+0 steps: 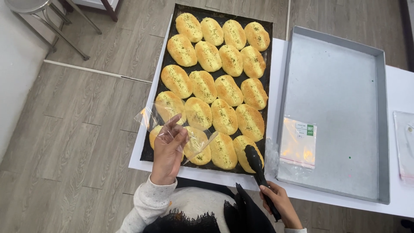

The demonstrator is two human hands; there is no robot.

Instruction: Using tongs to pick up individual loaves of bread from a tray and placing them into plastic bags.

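Over dark baking tray [267, 64] on white surface [403, 92]: left hand [167, 151] pinching clear plastic bag [189, 129] open above buns, right hand [280, 203] clamped on black tongs [257, 168] touching nearest bun [241, 151]

We see everything through a single head-worn camera that looks steeply down from close above the desk [280, 51], facing away from our body, with the wooden floor [86, 121] visible along the left side.

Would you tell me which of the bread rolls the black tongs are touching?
The roll at the tray's near right corner; the tongs in the right hand rest on it alone.
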